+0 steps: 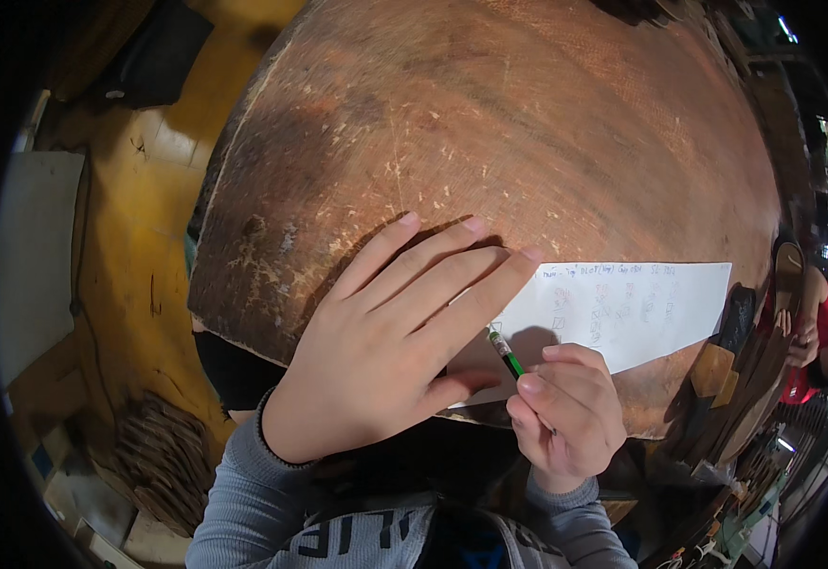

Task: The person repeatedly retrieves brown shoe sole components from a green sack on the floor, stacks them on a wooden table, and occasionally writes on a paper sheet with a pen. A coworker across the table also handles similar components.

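The paper [622,308] lies near the right edge of the round wooden bench [490,142]. The left hand [390,346] presses flat, fingers wide, keeping it from sliding. The right hand [570,412] pinches a green pencil [506,353], tip on the paper.

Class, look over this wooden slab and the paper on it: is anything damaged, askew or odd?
The wooden slab is scratched and scuffed, with pale worn patches near its left edge. The paper strip lies flat, pinned by the left hand. Nothing looks spilled.

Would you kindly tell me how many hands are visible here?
3: the left hand flat on the paper, the right hand holding the green pencil, and another person's hand at the right edge.
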Demonstrator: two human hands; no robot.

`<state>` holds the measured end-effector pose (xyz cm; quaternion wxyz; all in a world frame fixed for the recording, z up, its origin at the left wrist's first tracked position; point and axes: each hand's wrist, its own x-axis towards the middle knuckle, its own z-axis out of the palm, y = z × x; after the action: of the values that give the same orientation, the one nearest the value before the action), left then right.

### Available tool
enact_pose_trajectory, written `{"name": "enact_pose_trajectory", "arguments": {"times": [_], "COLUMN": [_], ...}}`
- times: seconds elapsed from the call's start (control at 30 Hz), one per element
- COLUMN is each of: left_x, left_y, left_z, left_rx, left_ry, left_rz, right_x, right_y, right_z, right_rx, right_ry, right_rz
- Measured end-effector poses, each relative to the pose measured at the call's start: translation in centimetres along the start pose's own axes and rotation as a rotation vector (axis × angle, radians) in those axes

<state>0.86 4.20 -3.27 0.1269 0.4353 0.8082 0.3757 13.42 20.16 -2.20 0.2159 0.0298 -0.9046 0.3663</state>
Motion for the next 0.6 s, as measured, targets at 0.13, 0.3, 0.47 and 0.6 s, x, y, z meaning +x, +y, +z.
{"name": "enact_pose_trajectory", "arguments": {"times": [0.13,0.3,0.47,0.6], "left_x": [0.03,0.03,0.0,0.04], "left_y": [0.04,0.0,-0.01,0.02], "left_z": [0.0,0.04,0.06,0.08], "left_rx": [0.003,-0.02,-0.016,-0.014], "left_ry": [0.001,0.012,0.012,0.007], "left_rz": [0.005,0.006,0.007,0.005], "right_x": [0.12,0.68,0.88,0.87], "right_y": [-0.15,0.1,0.23,0.43], "right_z": [-0.11,0.12,0.26,0.18], "right_rx": [0.012,-0.023,-0.016,-0.015], "right_ry": [0.014,-0.053,-0.059,-0.084], "right_rz": [-0.008,-0.02,-0.014,-0.023]}}
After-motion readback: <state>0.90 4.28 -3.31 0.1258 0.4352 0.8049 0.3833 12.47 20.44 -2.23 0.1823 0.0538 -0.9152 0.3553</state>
